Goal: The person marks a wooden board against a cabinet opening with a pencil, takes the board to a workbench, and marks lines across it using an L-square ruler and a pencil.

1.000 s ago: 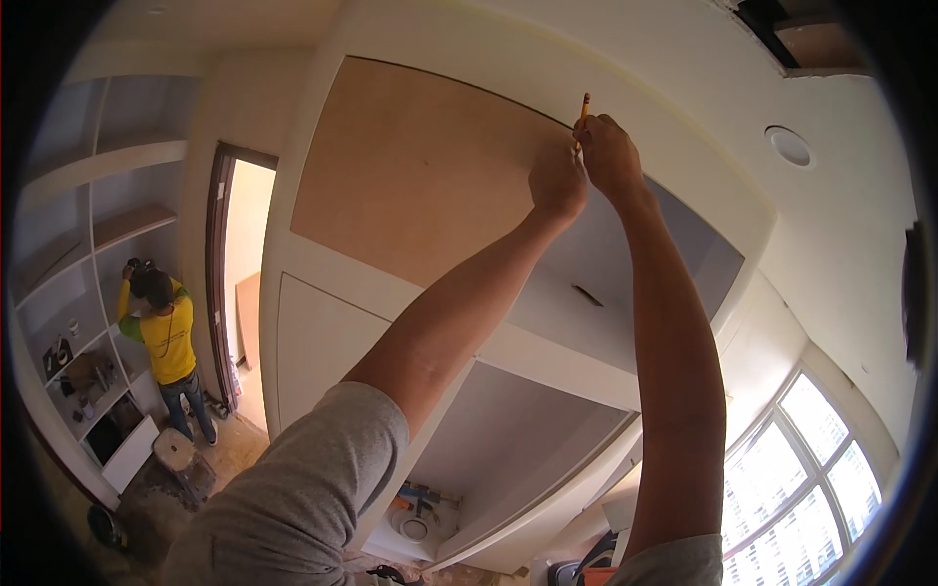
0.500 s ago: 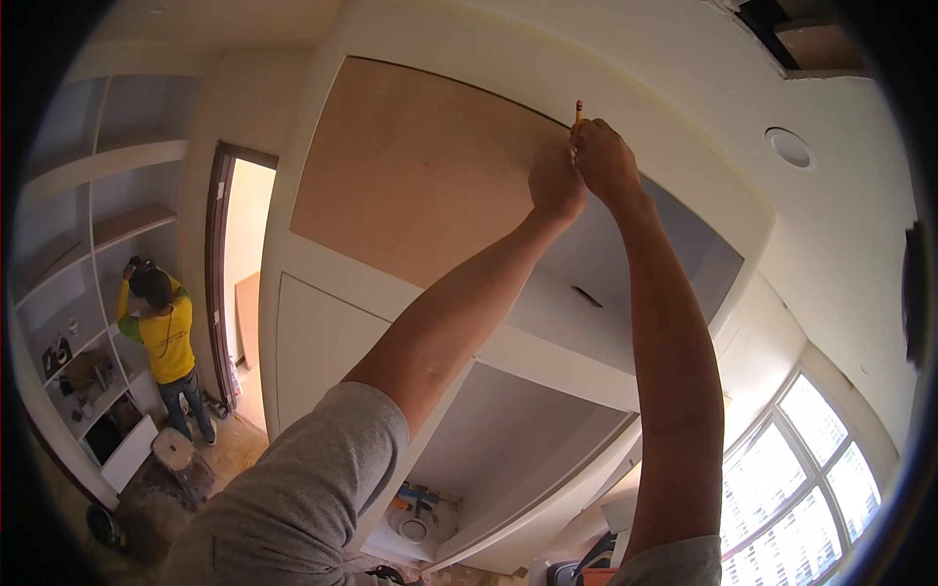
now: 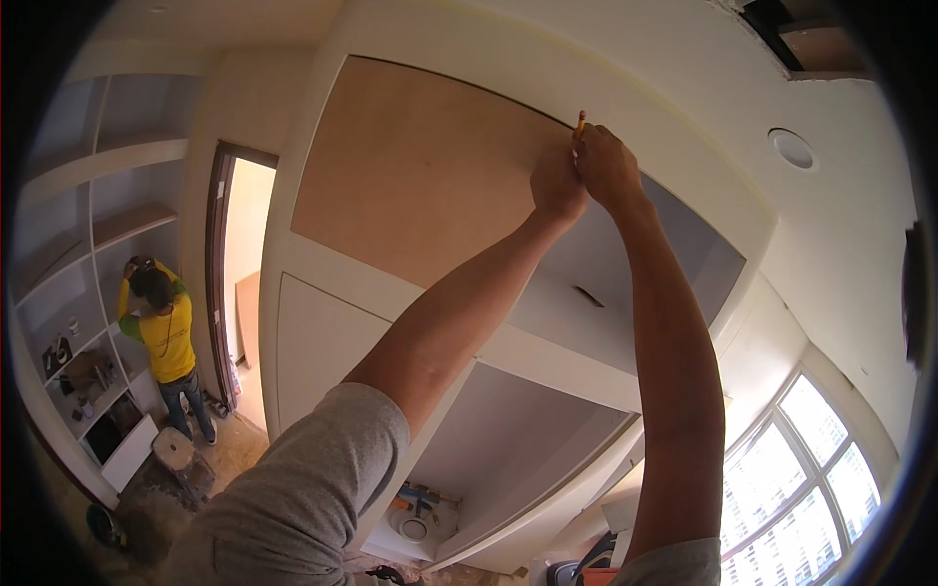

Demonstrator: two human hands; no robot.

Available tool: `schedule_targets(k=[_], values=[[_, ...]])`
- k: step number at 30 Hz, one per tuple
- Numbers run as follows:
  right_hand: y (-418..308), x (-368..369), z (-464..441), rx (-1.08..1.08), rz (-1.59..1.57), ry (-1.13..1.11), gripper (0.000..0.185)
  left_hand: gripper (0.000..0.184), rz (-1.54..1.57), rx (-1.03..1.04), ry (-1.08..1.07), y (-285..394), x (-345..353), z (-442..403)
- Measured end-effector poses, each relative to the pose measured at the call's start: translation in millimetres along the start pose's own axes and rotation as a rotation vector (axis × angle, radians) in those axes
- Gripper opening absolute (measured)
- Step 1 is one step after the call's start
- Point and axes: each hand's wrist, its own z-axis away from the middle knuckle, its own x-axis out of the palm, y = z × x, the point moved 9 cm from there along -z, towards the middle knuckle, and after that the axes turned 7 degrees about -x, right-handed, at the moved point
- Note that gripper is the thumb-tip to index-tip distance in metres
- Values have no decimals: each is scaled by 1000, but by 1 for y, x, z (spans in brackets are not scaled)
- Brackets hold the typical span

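Observation:
A brown wooden panel (image 3: 420,161) covers the left part of the upper opening in a white cabinet (image 3: 576,356). My left hand (image 3: 559,184) is at the panel's right edge, near its top corner; its fingers are hidden. Just right of it, my right hand (image 3: 606,164) is closed on a yellow pencil (image 3: 580,125), whose eraser end points up. The pencil's tip is hidden behind the hands. To the right of the panel the grey inside of the upper compartment (image 3: 684,234) shows.
A person in a yellow shirt (image 3: 171,337) stands at white shelves (image 3: 137,148) on the left, beside a stool (image 3: 181,459). A doorway (image 3: 249,215) is behind. Pipe fittings (image 3: 415,508) lie in the lower compartment. A window (image 3: 791,479) is at right.
My right hand and the pencil have moved slightly down along the panel's edge. My left hand has stayed in nearly the same place.

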Motion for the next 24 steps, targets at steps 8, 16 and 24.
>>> schedule_targets(k=[8,16,24], values=[[-3,-5,-1,27,34,77,20,27,-3,6,-2,-2,-1,0],[8,-62,17,48,-190,454,23,20,-102,104,147,-19,-25,2],[74,-11,114,503,-604,563,33,14,-80,308,288,-114,-196,-22]])
